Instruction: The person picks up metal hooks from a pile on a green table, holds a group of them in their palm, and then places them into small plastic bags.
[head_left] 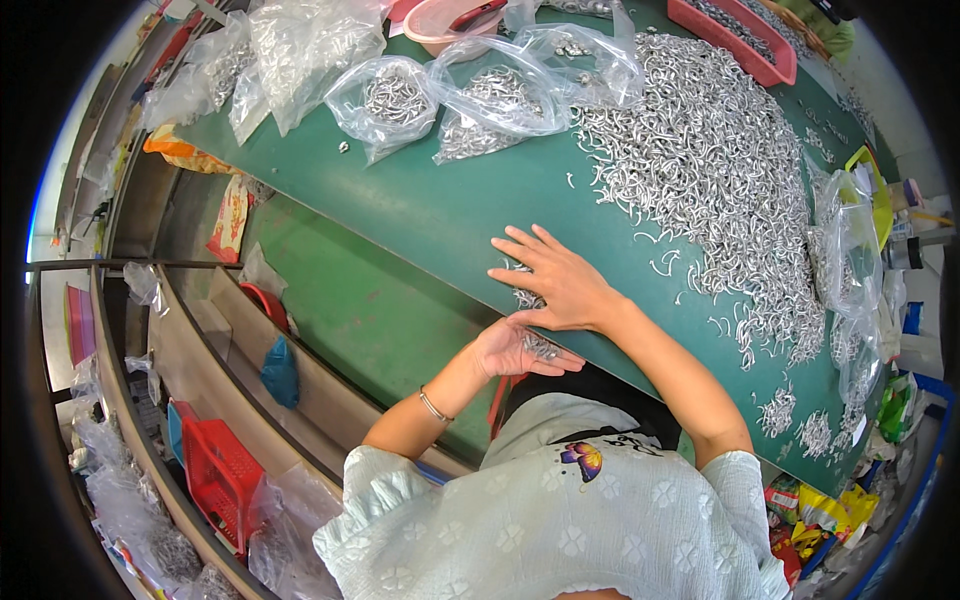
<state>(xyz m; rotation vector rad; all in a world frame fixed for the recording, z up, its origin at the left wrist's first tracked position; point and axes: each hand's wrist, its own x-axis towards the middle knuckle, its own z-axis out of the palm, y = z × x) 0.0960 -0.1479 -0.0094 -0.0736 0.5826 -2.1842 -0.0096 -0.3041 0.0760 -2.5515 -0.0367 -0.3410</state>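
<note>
My left hand [512, 350], palm up with its fingers stretched out, is just off the near edge of the green table [430, 210]. Several small curved silver metal pieces [540, 346] lie on its palm and fingers. Above it, my right hand [568, 287] reaches over the table edge with its fingers spread. A small heap of the same metal pieces [524, 296] shows beside its thumb and partly under its fingers. A large pile of curved metal pieces [710, 170] covers the table to the right.
Clear plastic bags [398, 100] of metal pieces stand along the far left side. A pink tray [775, 62] sits behind the pile, near another person's green sleeve [838, 38]. Shelving with a red basket [222, 480] runs along my left. Colourful packets [825, 510] lie at lower right.
</note>
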